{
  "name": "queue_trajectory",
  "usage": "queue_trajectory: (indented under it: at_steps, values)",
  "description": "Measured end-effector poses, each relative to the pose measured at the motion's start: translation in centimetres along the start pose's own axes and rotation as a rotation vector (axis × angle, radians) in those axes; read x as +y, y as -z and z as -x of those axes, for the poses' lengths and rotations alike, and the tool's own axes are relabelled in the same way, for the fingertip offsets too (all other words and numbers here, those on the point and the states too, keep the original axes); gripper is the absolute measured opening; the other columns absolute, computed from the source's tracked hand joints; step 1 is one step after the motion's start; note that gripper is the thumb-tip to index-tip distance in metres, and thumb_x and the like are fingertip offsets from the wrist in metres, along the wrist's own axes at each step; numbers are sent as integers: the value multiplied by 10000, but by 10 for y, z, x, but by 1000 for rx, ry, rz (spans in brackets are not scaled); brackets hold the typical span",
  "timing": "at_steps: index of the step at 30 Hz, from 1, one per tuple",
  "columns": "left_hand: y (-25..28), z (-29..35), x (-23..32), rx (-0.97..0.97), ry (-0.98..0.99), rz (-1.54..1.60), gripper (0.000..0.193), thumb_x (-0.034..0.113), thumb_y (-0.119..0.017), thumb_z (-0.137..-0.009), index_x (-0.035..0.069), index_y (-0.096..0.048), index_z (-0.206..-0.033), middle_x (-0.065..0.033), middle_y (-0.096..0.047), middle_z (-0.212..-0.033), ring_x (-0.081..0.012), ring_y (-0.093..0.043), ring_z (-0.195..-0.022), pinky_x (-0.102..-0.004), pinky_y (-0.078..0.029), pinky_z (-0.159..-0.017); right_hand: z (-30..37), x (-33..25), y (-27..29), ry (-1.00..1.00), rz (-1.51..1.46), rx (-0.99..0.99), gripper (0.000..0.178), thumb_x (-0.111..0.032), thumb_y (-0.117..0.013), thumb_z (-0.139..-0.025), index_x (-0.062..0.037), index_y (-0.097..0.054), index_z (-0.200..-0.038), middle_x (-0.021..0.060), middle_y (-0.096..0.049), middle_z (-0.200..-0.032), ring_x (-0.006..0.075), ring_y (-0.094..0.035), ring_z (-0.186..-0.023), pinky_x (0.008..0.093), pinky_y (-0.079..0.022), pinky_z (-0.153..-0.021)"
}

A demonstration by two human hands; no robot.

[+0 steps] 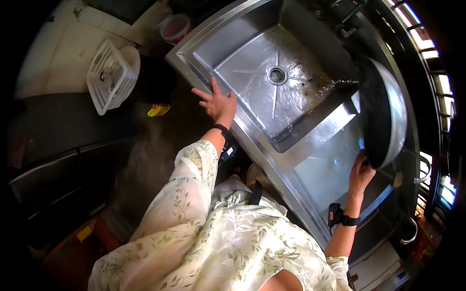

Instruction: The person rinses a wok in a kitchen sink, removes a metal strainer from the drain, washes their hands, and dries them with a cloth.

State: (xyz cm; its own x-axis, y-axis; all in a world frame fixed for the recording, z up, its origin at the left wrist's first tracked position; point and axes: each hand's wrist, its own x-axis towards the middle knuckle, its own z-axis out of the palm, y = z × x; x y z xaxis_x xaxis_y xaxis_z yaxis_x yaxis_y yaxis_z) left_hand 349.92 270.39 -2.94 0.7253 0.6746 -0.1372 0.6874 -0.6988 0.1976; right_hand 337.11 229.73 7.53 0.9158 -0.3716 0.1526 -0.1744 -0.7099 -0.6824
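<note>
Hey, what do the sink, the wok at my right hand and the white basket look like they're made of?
Sink: probably stainless steel, satin grey with bright reflections. Wok: apparently metal, silvery and shiny outside, dark inside; I can't tell which metal. White basket: likely plastic, with evenly slotted walls that look moulded.

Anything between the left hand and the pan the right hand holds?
Nothing visible blocks the way. The left basin and divider lie between left hand and pan, apparently lower than the pan.

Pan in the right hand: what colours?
The pan is dark on one side, silvery on the other; head view.
</note>
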Motion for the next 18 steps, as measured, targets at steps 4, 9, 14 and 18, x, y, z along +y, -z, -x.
queue_trajectory:
  at_steps: [4,9,14,18]
  values:
    - [3,1,4,-17,16,-35,766,383,-641,-726,375,-308,-1415,-313,17,-1492,-446,-491,-1076,-409,-532,-742,48,66,3,-170,-161,179,329,-107,-617,-878,40,-482,-1140,59,-572,-927,114,-496,-772,239,-411,-701]
    - [6,1,4,-72,31,0,788,425,-650,-728,394,-283,-1424,-290,41,-1500,-481,-447,-1148,-450,-519,-801,93,124,2,-551,-251,288,553,-102,-602,-865,27,-295,-1306,64,-546,-836,138,-497,-672,276,-423,-605]
    - [3,1,5,-61,30,-27,773,412,-645,-742,393,-280,-1424,-294,47,-1498,-472,-451,-1152,-432,-524,-806,128,198,7,-1010,-244,354,688,-122,-582,-839,13,-142,-1349,91,-531,-684,186,-450,-426,336,-393,-377]
    - [2,4,5,-31,16,-41,755,412,-642,-752,381,-295,-1422,-297,46,-1497,-475,-447,-1159,-425,-524,-815,141,236,-7,-1194,-219,390,560,-131,-578,-826,26,-229,-1235,94,-513,-638,177,-460,-424,323,-392,-379]
